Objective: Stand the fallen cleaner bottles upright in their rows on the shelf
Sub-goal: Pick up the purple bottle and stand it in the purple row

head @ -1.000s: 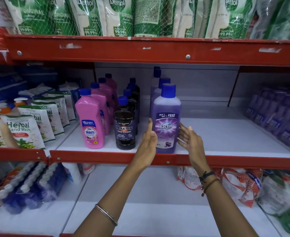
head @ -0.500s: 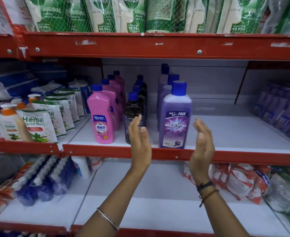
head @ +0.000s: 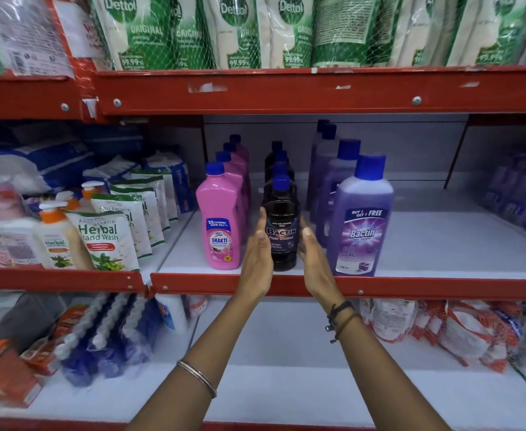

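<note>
Three rows of upright cleaner bottles stand on the middle shelf [head: 441, 244]. A pink Shakti bottle [head: 219, 219] leads the left row, a black Bactin bottle [head: 281, 231] the middle row, a purple Bactin bottle [head: 361, 222] the right row. All have blue caps. My left hand [head: 257, 256] and my right hand [head: 313, 256] are flat, palms facing each other, one on each side of the black bottle. Fingertips lie at or against its sides; neither hand wraps around it.
Herbal hand wash pouches [head: 106, 241] and pump bottles [head: 58, 241] fill the shelf section to the left. Green Dettol refill packs [head: 236, 29] hang above the red shelf rail [head: 317, 88]. Purple bottles [head: 522, 194] sit far right. Netted packs [head: 457, 331] lie on the lower shelf.
Both hands left the purple Bactin bottle, lifted off, then shifted left to flank the black Bactin bottle. The view moved closer and slightly left.
</note>
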`<state>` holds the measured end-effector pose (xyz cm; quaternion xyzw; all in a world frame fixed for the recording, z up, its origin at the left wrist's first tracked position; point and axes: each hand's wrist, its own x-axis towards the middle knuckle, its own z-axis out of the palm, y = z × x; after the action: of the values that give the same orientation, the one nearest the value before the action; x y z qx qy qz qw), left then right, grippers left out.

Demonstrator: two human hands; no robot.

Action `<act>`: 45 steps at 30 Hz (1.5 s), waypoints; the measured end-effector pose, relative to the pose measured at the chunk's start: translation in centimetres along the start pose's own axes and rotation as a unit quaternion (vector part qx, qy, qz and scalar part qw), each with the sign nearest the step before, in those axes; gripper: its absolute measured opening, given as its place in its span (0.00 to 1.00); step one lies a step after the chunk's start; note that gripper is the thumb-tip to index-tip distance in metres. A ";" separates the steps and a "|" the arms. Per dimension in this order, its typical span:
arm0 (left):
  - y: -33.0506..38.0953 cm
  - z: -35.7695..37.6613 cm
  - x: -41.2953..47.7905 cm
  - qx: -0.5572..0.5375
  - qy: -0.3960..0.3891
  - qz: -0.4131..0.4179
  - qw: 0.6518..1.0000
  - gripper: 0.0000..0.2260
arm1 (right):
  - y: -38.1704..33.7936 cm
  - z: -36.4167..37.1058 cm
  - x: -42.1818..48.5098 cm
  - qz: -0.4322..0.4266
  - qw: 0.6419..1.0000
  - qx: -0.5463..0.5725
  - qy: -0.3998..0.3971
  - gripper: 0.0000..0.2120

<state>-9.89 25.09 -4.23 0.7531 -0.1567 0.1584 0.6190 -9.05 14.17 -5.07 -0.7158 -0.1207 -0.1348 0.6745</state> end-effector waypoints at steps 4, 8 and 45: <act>0.0 -0.6 -0.7 0.008 -0.030 -0.001 1.000 0.37 | -0.8 -0.3 -0.9 -0.006 0.999 0.025 0.021 0.21; 0.0 -0.9 -1.6 0.006 -0.045 -0.001 0.999 0.31 | -0.6 -0.7 -2.1 -0.004 0.999 0.023 0.028 0.27; -1.8 -11.4 -1.7 -0.008 0.047 -0.062 0.997 0.29 | -2.4 11.2 -2.1 0.000 1.000 0.000 0.001 0.19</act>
<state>-11.19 36.71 -4.48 0.7483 -0.0821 0.1534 0.6402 -11.55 25.55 -4.20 -0.7157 -0.1200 -0.1357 0.6745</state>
